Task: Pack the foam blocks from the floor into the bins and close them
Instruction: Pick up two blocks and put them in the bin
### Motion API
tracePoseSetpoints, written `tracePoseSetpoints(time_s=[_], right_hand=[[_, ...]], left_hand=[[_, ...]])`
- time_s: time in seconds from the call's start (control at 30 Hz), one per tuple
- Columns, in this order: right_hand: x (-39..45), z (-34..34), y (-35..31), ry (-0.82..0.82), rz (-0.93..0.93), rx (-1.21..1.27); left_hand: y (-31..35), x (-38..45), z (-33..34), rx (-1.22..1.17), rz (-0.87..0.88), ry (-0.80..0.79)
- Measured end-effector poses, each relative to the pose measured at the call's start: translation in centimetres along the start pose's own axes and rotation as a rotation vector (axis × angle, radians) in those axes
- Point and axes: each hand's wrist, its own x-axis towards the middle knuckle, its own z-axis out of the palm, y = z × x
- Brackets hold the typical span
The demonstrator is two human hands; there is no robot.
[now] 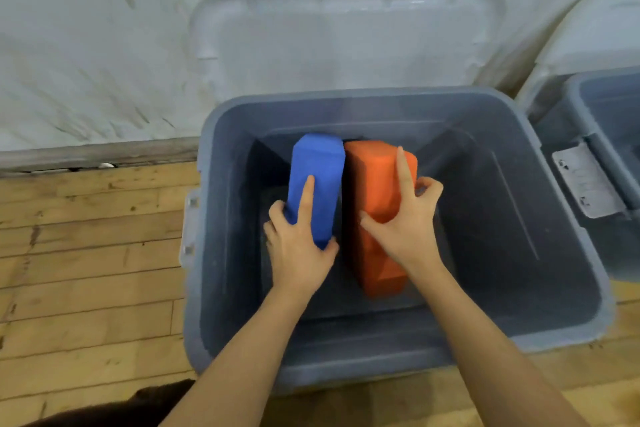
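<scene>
A large grey bin (568, 253) stands open on the wooden floor, its lid (346, 38) leaning back against the white wall. Inside it a blue foam block (320, 163) and an orange foam block (372, 184) lie side by side, touching. My left hand (298, 243) grips the near end of the blue block, thumb and fingers round its sides and the index finger straight along its top. My right hand (405, 218) holds the orange block, thumb on its left face, index finger stretched over the top, other fingers curled at its right edge.
A second grey bin (602, 107) stands open at the right, close against the first, with a latch (585, 180) between them. Wooden floor (86, 253) lies to the left and in front. The white wall (86, 45) is right behind the bins.
</scene>
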Motion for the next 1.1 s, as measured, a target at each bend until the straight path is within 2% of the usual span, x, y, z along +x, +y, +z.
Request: tracePoseSetpoints(time_s=[0.17,0.23,0.3,0.4,0.5,0.6,0.77,0.9,1.1], right_hand=[[0.1,0.8,1.0,-0.078,0.000,0.001],[-0.2,0.8,1.0,-0.139,-0.012,-0.050],[-0.3,0.7,1.1,-0.161,0.002,-0.104],[-0.6,0.2,0.9,-0.092,0.008,-0.078],[-0.9,-0.3,0.7,-0.063,-0.006,-0.090],[-0.4,-0.8,0.6,-0.116,0.021,-0.098],[-0.9,-1.1,-0.3,-0.121,0.005,0.003],[-1.4,0.0,-1.8,-0.056,-0.078,0.118],[-0.6,2.0,-3.1,-0.048,-0.162,0.282]], left_hand=[[-1.1,0.5,0.7,0.205,0.073,-0.133],[-1.1,0.4,0.8,0.152,0.097,-0.149],[-0.8,0.5,0.7,0.065,0.117,-0.088],[-0.7,1.2,0.3,0.022,0.235,0.032],[0.1,2.5,-0.9,0.020,0.244,0.038],[1.3,3.4,-1.8,0.131,0.257,0.032],[1.7,2.8,-2.0,0.054,0.101,0.010],[1.3,2.4,-3.1,-0.152,-0.044,-0.043],[-0.7,2.0,-4.7,-0.190,0.002,0.092]])
